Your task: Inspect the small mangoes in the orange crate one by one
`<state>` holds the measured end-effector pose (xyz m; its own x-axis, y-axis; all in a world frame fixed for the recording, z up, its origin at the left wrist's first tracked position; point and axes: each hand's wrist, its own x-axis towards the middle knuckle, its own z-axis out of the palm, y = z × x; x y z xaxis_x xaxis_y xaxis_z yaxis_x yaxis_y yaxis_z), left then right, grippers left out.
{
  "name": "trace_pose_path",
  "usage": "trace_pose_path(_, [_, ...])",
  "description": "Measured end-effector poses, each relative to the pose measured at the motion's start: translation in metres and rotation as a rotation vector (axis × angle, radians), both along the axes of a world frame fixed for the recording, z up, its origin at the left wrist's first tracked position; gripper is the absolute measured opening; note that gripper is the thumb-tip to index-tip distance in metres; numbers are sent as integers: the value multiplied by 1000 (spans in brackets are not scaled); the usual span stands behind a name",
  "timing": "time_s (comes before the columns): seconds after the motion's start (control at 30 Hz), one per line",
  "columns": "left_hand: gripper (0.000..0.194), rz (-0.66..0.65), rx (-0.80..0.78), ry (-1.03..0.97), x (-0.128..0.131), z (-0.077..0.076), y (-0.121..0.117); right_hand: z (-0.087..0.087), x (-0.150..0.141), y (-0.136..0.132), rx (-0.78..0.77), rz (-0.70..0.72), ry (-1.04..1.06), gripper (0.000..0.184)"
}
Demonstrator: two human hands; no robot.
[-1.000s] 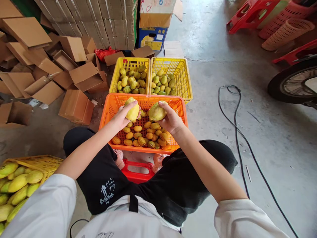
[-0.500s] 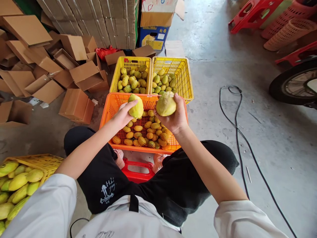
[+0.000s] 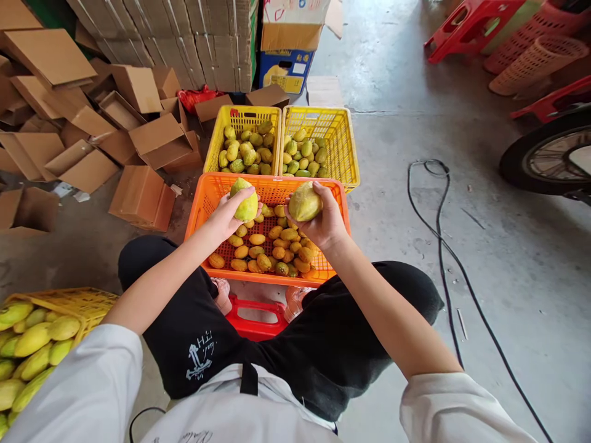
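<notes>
My left hand is closed around a yellow-green fruit that looks like a small melon. My right hand holds a second melon, duller and blotchy, with the thumb across its side. Both are held apart from each other above the orange crate. Inside that crate lie several smaller orange-yellow fruits, partly hidden by my hands. Just beyond stand two yellow crates, one on the left and one on the right, each holding several green-yellow melons.
At lower left, a tilted yellow crate is full of yellow melons. Loose cardboard boxes pile up on the left. A black cable and a wheel are to the right. A red stool sits between my feet.
Both hands have come slightly lower with their melons, and the melons have turned a little in the grip. Crates and floor items stay in place.
</notes>
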<state>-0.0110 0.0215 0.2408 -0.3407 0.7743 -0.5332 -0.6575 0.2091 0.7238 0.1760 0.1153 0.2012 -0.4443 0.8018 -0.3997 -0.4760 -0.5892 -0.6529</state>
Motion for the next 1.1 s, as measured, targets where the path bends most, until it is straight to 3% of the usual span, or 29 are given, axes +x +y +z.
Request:
trace_pose_path(0.23, [30, 17, 79, -146, -7, 11, -4, 9, 2, 2, 69, 29, 88, 33])
trace_pose_path(0.43, [32, 27, 120, -144, -5, 17, -4, 18, 0, -2, 86, -41, 71, 34])
trace_pose_path(0.63, [36, 6, 89, -107, -5, 12, -1, 20, -1, -7, 57, 32, 25, 39])
trace_pose_path(0.9, [31, -8, 39, -26, -7, 3, 2, 6, -4, -6, 5, 68, -66, 45])
trace_pose_path(1.1, [29, -2, 12, -18, -9, -2, 1, 11, -4, -6, -2, 99, -111, 45])
